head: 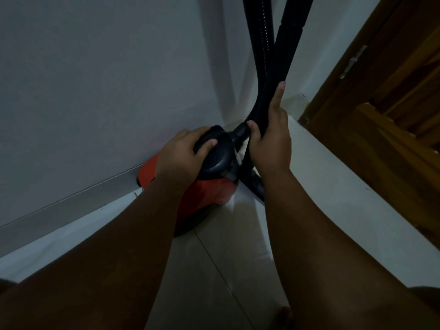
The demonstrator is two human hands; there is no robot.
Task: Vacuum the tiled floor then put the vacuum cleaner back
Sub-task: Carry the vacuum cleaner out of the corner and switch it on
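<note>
A red canister vacuum cleaner (209,194) with a black top (219,158) stands on the pale tiled floor (214,270) in a corner between two white walls. My left hand (181,153) grips the black handle on its top. My right hand (271,139) is closed around the black ribbed hose (264,51) close to where it joins the canister, index finger stretched up along it. A black rigid tube (292,36) leans up beside the hose. The floor nozzle (258,186) shows partly behind my right wrist.
A white wall (95,79) with a grey skirting board (71,201) runs on the left. A low white wall section (333,182) lies to the right. A brown wooden door (390,103) with a metal hinge (354,60) stands at the far right.
</note>
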